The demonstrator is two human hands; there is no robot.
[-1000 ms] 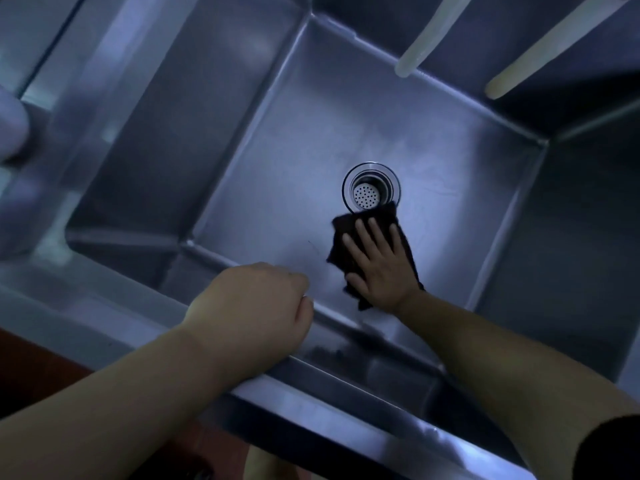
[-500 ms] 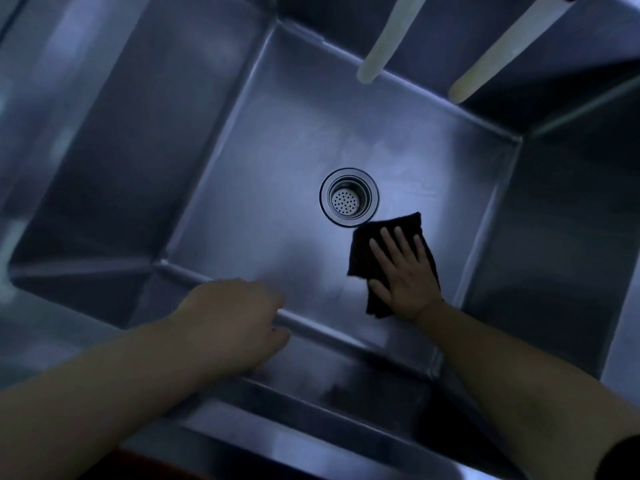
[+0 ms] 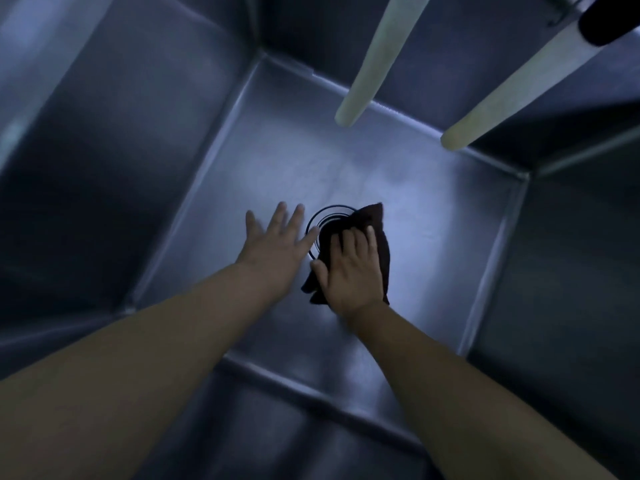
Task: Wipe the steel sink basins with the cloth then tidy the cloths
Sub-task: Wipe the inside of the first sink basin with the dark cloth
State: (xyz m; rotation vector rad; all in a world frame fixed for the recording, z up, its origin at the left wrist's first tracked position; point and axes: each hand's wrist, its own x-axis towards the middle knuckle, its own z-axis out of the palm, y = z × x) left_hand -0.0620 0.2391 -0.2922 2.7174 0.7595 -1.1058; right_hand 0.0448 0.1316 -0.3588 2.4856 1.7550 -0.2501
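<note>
I look straight down into a deep steel sink basin (image 3: 433,209). A dark cloth (image 3: 375,230) lies on the basin floor and covers most of the round drain (image 3: 322,216), whose left rim still shows. My right hand (image 3: 349,268) presses flat on the cloth with its fingers fairly straight. My left hand (image 3: 277,244) is spread open, fingers straight, just left of the drain, low over the basin floor; contact with the steel cannot be told.
Two pale tubular spouts (image 3: 377,60) (image 3: 512,84) hang down over the far side of the basin. Steep steel walls (image 3: 104,168) close in on all sides. A black knob (image 3: 609,22) sits at the top right.
My left hand left the front rim and reached down into the basin, opening out beside the drain. My right hand slid the cloth left and forward onto the drain. The view moved closer.
</note>
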